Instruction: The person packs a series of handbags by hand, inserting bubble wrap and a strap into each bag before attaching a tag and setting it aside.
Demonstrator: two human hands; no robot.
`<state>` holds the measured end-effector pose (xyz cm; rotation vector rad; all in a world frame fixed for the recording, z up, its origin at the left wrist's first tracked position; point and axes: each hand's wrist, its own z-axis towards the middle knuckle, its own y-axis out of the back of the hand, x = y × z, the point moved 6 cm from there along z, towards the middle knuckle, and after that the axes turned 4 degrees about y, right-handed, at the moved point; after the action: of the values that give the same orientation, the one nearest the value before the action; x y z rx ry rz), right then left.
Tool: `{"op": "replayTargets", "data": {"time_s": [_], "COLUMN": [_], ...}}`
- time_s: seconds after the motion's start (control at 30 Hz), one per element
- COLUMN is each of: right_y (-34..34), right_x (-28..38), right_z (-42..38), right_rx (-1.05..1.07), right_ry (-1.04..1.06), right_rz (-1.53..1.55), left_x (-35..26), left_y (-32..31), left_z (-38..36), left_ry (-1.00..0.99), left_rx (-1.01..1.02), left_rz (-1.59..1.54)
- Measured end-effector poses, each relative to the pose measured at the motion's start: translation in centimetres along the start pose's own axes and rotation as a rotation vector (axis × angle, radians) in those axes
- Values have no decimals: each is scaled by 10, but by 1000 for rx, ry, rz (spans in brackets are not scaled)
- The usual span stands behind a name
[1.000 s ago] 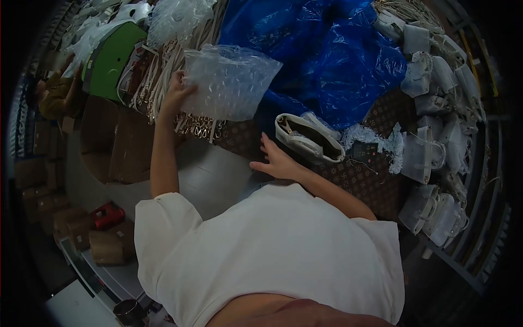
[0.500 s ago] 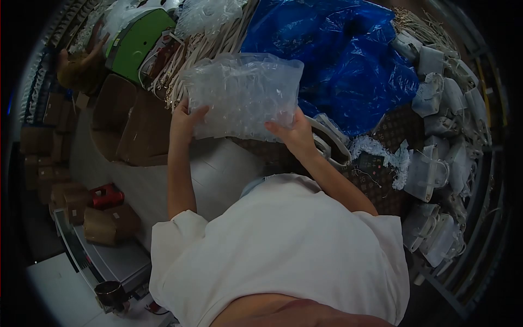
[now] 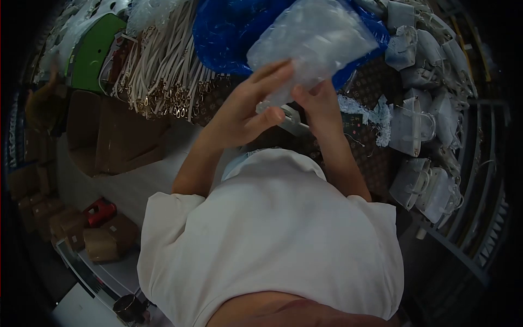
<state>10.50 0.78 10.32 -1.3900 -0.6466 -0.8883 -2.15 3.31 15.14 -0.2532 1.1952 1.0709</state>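
Observation:
A clear bubble-wrap cushion (image 3: 316, 38) is raised at a slant over the worktable, its lower edge toward me. My right hand (image 3: 322, 109) pinches that lower edge, with the thumb on the near side. Beside the lower left edge is my left hand (image 3: 248, 106), fingers and thumb spread apart, fingertips overlapping the plastic in this view. Behind the cushion lies a blue plastic bag (image 3: 234, 32), partly covered by it. Under my hands a white handbag (image 3: 294, 122) shows only in part.
Many white straps with gold clasps (image 3: 163, 65) hang over the table at left, near a green case (image 3: 95, 52). White handbags wrapped in plastic (image 3: 406, 125) line the right side. Shredded paper (image 3: 376, 117) lies on the brown patterned tabletop (image 3: 362, 90). An open cardboard box (image 3: 125, 133) stands left.
The cushion has moved up and right and turned to a slant. My left hand has let go of its left side and opened; my right hand still holds on. My view has shifted.

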Motion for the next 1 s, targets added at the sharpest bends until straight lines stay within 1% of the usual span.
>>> {"op": "replayTargets", "data": {"time_s": [0.03, 0.1, 0.13, 0.17, 0.2, 0.23, 0.27, 0.3, 0.33, 0.4, 0.43, 0.47, 0.5, 0.53, 0.57, 0.6, 0.63, 0.67, 0.7, 0.73, 0.77, 0.8, 0.83, 0.87, 0.9, 0.93, 0.97, 1.0], "right_y": [9, 16, 22, 34, 45, 74, 83, 92, 82, 75, 64, 54, 53, 53, 50, 48, 51, 55, 56, 51, 43, 37, 33, 33, 39, 52, 69, 78], "right_x": [13, 28, 44, 52, 60, 67, 76, 85, 99, 105, 100, 92, 82, 78, 67, 56, 46, 25, 6, -2, -17, -31, -41, -56, -68, -85, -113, -129], "right_z": [2, 3, -1, -6, -12, -18, -23, -28, -34, -44, -45, -46, -47, -46, -44, -41, -38, -32, -28, -25, -23, -20, -16, -10, -5, -6, -10, -12], "right_rx": [-65, -133, -287, -370, -455, -518, -552, -588, -561, -529, -317, -100, 45, 42, 81, 120, 120, 254, 390, 387, 499, 618, 616, 658, 701, 693, 732, 773], "right_ry": [102, 203, 380, 471, 559, 543, 534, 524, 467, 400, 455, 506, 511, 503, 432, 360, 350, 261, 168, 161, 114, 67, 58, -11, -77, -81, -125, -167], "right_rz": [-265, -532, -560, -573, -590, -781, -877, -972, -1068, -1167, -1253, -1329, -1311, -1315, -1380, -1443, -1444, -1556, -1661, -1661, -1801, -1936, -1931, -1972, -2017, -2018, -1999, -1980], "left_x": [-4, -6, 3, 13, 22, 38, 51, 64, 83, 120, 130, 133, 134, 148, 151, 161, 170, 170, 166, 164, 165, 163, 159, 156, 154, 153, 153, 147], "left_y": [-11, -20, -21, -24, -13, 3, 10, 14, 8, -12, -21, -32, -40, -46, -46, -47, -49, -50, -50, -48, -48, -46, -46, -46, -49, -52, -53, -53], "left_z": [4, 9, 12, 15, 16, 13, 12, 11, 8, -1, -8, -12, -14, -18, -17, -16, -19, -21, -22, -21, -20, -17, -18, -18, -18, -19, -21, -21], "left_ry": [-27, -56, 99, 262, 266, 289, 304, 324, 323, 126, 129, 32, -66, 161, 162, 286, 411, 416, 409, 398, 399, 325, 255, 259, 268, 275, 270, 153], "left_rx": [119, 241, 272, 299, 308, 331, 348, 214, 221, 355, 356, 343, 330, 427, 432, 463, 491, 493, 415, 336, 340, 357, 378, 392, 439, 479, 481, 455], "left_rz": [-202, -408, -790, -1170, -1176, -886, -593, -258, -260, 236, 229, 385, 538, 474, 467, 314, 158, 152, -61, -272, -276, -222, -167, -169, -47, 75, 76, 91]}}
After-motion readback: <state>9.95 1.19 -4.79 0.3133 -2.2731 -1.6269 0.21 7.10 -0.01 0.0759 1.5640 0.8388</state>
